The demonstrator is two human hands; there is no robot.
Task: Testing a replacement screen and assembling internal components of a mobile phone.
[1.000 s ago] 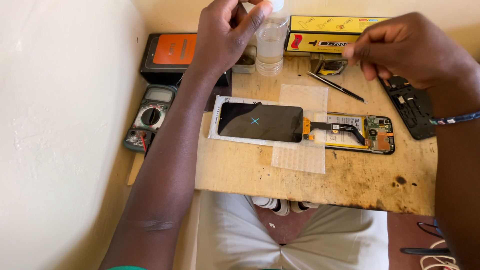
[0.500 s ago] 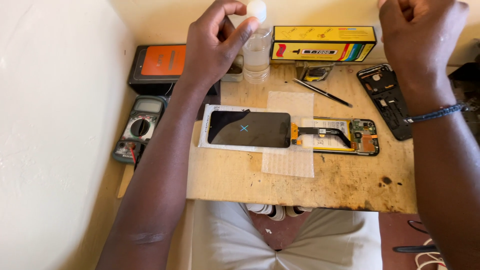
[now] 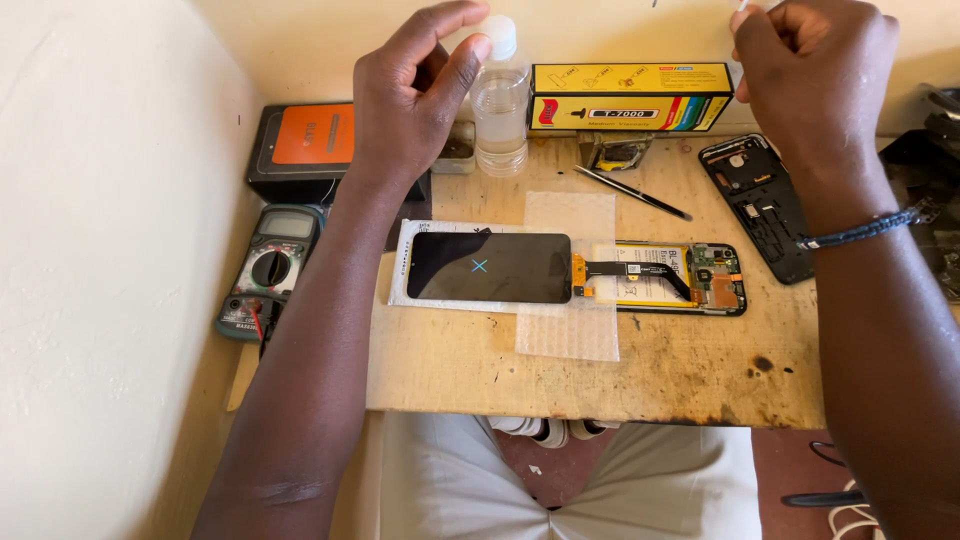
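Overhead, the left hand (image 3: 415, 95) was held raised beside the clear plastic bottle (image 3: 499, 105), its thumb and forefinger curved and apart just at the white cap (image 3: 499, 36), with nothing seen clamped between them. The bottle was stood upright at the back of the wooden worktop (image 3: 690, 370), its long axis vertical, immediately to the right of those fingers and far nearer to them than to the right hand (image 3: 815, 80). The right hand was lifted well apart at the far side, its fingers drawn together on a small white thing (image 3: 742, 5), too little of it shown to be named. The bottle was seen to be transparent, ribbed and partly filled with clear liquid. Below it, a phone screen (image 3: 488, 267) was laid flat beside an opened phone body (image 3: 665, 277).
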